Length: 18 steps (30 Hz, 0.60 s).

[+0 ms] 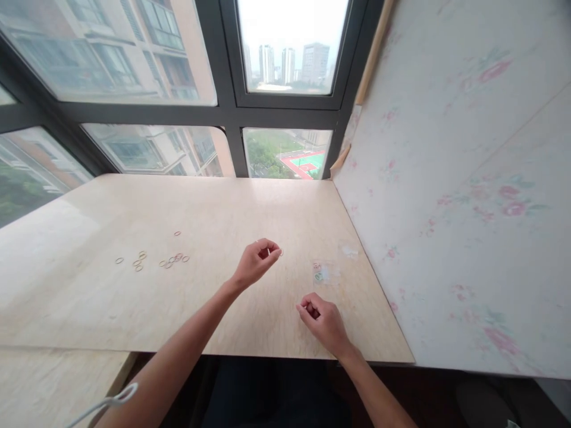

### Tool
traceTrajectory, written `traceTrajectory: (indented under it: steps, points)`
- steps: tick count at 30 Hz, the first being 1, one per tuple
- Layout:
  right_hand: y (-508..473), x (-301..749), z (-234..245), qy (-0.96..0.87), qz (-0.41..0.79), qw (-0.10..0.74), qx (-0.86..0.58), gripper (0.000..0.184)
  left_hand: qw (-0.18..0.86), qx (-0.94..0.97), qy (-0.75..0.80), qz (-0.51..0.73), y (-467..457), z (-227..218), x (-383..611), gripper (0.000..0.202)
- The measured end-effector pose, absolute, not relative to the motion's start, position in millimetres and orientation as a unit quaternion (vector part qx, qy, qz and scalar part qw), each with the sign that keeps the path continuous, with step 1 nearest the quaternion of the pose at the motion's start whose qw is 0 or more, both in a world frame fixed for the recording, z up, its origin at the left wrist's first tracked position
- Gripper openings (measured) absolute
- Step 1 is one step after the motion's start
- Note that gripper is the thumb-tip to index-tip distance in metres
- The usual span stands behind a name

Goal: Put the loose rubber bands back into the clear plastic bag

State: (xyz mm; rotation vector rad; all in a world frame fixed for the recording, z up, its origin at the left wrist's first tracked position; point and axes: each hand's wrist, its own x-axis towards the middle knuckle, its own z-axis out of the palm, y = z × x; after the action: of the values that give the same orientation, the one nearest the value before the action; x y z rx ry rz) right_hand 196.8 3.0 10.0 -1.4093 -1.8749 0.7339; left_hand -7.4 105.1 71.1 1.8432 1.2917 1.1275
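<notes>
My left hand is closed in a pinch above the middle of the wooden tabletop. A thin, pale small ring pokes out at its fingertips. To the right and nearer to me, my right hand is also closed, thumb against fingers. Whatever it holds, if anything, is too small to make out. Just beyond it lies a clear plastic bag with red and green rings in it. On the left of the tabletop lie several loose thin rings, some overlapping, with a reddish ring apart from them.
A small crumpled clear plastic piece lies close to the flowered wall on the right. Dark window frames border the far edge of the wooden tabletop. A white cable loop crosses the lower left.
</notes>
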Motion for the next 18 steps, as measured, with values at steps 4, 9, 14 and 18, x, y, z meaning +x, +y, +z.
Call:
traceTrajectory:
  steps: [4, 9, 14, 18]
  points:
    - [4, 198, 10, -0.709, 0.296, 0.343, -0.54, 0.014, 0.277, 0.753, 0.452, 0.389, 100, 61, 35, 0.014]
    - [5, 199, 7, -0.697, 0.318, 0.361, -0.532, 0.011, 0.246, 0.81, 0.432, 0.31, 102, 56, 64, 0.012]
    - [7, 200, 5, -0.675, 0.352, 0.379, -0.527, 0.009, 0.226, 0.837, 0.426, 0.26, 107, 53, 75, 0.011]
    - [7, 201, 4, -0.671, 0.359, 0.378, -0.528, 0.01, 0.236, 0.829, 0.429, 0.269, 105, 48, 71, 0.011]
